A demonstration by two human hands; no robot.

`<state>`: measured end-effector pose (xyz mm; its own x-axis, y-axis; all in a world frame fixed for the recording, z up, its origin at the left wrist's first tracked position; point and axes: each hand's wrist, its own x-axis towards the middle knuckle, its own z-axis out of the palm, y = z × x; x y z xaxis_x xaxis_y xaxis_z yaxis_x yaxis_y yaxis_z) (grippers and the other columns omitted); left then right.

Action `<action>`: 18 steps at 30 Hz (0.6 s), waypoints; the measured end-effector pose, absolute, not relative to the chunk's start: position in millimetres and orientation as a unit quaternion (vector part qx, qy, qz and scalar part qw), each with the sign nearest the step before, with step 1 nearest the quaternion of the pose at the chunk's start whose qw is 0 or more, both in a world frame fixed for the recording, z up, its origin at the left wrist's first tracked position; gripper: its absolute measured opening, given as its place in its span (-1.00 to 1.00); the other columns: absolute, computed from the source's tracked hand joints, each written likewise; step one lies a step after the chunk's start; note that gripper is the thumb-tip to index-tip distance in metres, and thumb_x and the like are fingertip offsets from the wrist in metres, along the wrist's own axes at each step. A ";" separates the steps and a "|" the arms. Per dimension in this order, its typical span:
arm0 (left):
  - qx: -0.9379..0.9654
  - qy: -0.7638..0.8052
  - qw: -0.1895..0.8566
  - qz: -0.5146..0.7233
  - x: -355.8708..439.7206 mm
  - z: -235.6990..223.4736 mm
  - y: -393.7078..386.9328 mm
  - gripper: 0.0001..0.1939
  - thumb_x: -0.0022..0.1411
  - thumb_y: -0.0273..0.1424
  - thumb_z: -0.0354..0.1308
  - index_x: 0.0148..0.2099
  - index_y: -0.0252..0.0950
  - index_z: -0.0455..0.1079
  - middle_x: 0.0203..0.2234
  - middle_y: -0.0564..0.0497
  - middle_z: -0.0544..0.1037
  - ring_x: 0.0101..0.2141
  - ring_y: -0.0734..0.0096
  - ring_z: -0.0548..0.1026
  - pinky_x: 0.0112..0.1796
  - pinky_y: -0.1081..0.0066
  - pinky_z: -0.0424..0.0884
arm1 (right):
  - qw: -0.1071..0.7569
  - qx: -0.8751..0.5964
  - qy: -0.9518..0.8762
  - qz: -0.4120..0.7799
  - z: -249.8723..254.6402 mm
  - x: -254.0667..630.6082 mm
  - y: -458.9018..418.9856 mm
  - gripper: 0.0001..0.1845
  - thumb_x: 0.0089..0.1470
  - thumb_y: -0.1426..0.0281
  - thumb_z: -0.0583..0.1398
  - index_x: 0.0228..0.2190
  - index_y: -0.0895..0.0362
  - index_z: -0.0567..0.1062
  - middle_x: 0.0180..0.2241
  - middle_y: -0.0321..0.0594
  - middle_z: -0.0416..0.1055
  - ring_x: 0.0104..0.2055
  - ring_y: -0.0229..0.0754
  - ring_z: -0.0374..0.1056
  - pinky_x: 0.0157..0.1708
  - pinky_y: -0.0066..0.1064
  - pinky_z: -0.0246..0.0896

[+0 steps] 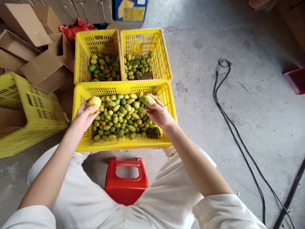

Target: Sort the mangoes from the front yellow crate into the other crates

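Note:
A wide yellow crate (124, 145) sits before my knees, holding many small green and yellowish mangoes (122, 109). Over its left side, my left hand (84, 117) is closed around a pale yellow mango (93, 104). My right hand (160, 114) grips a green mango (148, 101) above the right part of the crate, thumb on the near side and fingers behind. Both held fruits are raised slightly above the pile. Part of the crate's bottom shows at the near right corner.
Behind stand two yellow crates, one left (82, 57) and one right (162, 60), with more mangoes. A tilted yellow crate (43, 111) and cardboard boxes (45, 70) crowd the left. A red stool (126, 189) is between my legs. Black cable (222, 111) lies on the concrete floor.

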<state>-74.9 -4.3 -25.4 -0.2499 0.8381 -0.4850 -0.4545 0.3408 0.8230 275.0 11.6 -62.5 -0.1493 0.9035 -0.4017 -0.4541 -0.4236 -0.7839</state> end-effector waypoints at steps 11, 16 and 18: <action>0.061 0.558 0.628 0.539 -69.9 -18.6 -2.2 -0.85 0.44 -0.45 0.41 0.03 -0.17 0.64 -0.17 -0.12 0.84 -0.29 0.17 0.82 -0.40 0.45 0.59 | 0.492 -0.453 -0.236 0.705 -58.2 267.4 11.4 -0.27 -0.23 0.25 0.83 -0.07 -0.05 0.70 -0.22 -0.36 0.56 -0.24 -0.20 0.37 -0.38 -0.42 0.35; 0.045 0.563 0.623 0.542 -72.8 -24.2 0.3 -0.84 0.49 -0.31 0.55 -0.01 -0.13 0.64 -0.26 -0.08 0.78 -0.37 0.23 0.73 -0.50 0.46 0.45 | 0.478 -0.456 -0.245 0.709 -58.7 268.5 10.8 -0.34 -0.02 0.06 0.79 0.04 -0.08 0.77 -0.23 -0.34 0.54 -0.25 -0.18 0.38 -0.41 -0.39 0.38; 0.033 0.564 0.608 0.557 -74.2 -23.9 1.0 -0.84 0.55 -0.24 0.53 -0.03 -0.12 0.62 -0.31 -0.03 0.72 -0.42 0.29 0.63 -0.54 0.46 0.37 | 0.473 -0.459 -0.236 0.714 -58.4 268.8 11.1 -0.39 0.07 -0.05 0.75 -0.02 -0.06 0.74 -0.27 -0.35 0.48 -0.30 -0.19 0.35 -0.44 -0.40 0.36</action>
<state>-74.2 1.0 -23.9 -0.2586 0.7153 -0.6492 -0.6401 0.3764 0.6697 268.8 11.1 -58.4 -0.1294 0.8922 -0.4326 -0.4592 -0.4406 -0.7714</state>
